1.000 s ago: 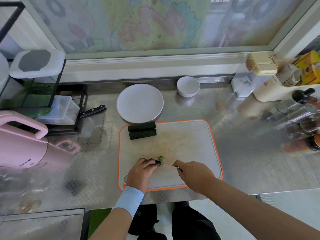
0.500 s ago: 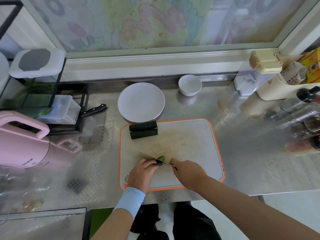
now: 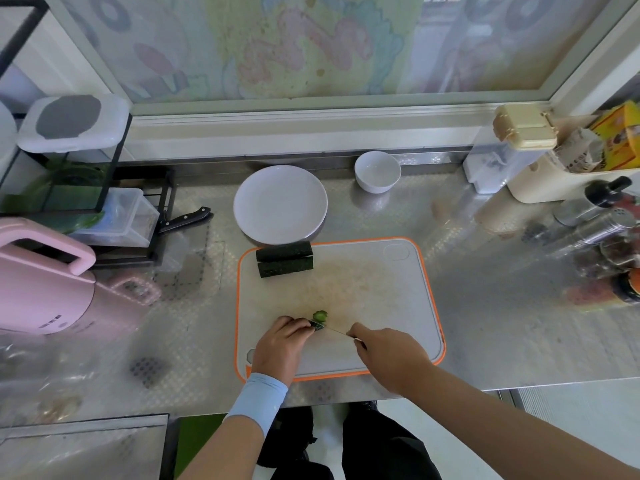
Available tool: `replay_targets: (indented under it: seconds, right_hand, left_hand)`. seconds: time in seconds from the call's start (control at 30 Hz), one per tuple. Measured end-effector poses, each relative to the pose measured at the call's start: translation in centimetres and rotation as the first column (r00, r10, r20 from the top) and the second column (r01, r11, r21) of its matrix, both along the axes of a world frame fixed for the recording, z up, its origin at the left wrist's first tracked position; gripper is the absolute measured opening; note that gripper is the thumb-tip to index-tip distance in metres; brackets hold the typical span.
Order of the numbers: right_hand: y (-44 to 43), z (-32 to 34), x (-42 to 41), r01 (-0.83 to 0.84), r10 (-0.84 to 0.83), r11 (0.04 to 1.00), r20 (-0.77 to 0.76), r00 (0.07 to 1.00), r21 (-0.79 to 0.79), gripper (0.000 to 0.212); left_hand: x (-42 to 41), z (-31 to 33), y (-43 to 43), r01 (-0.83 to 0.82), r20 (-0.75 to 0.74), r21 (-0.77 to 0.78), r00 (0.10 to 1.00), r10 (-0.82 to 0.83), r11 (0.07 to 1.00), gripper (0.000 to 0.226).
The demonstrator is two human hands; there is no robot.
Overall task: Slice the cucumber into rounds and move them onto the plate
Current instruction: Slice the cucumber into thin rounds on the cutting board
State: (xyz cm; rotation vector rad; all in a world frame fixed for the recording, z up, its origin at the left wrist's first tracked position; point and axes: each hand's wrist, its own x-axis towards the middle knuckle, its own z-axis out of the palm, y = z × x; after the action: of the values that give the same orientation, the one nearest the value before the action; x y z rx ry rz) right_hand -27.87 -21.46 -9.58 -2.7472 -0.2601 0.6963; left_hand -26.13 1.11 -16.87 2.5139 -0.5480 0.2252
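Cucumber [image 3: 318,326]: only a short dark-green stub shows, lying on the near-left part of the board [image 3: 381,289], most of it hidden under the left hand [image 3: 282,344]. That hand is curled down over the stub, fingers pressed together and pinning it. Just beyond the exposed end sit a few pale-green rounds [image 3: 320,315], touching or nearly so; count unclear.

Right hand [image 3: 389,355] is closed around the knife [image 3: 337,331] handle; thin blade runs toward the stub's cut end. Whether the edge is in the flesh, cannot tell.

Plate [image 3: 280,202] stands bare just beyond the board's far-left edge. Two dark blocks [image 3: 284,259] lie on the board between the cutting spot and the plate.

Handling, as judged: the stub is light, firm, round, likely wet at the cut and apt to roll; hold from above, fingertips tucked back from the blade. Rounds are thin, slick and clingy; pinch by the rims or lift several on the flat of the blade.
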Motion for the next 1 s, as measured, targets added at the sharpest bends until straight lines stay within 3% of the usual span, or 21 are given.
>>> replay_targets:
  seconds: [0.73, 1.0]
  right_hand:
    - [1.9, -1.3, 2.0, -0.006, 0.009, 0.999, -0.069, 0.998, 0.033, 0.017]
    - [2.2, -1.3, 1.5, -0.019, 0.020, 1.000, -0.023, 1.000, 0.023, 0.020]
  left_hand:
    - [-0.2, 0.1, -0.1, -0.032, 0.013, -0.015, 0.999, 0.032, 0.999, 0.018]
    - [-0.3, 0.0, 0.1, -0.021, 0.017, -0.019, 1.000, 0.021, 1.000, 0.032]
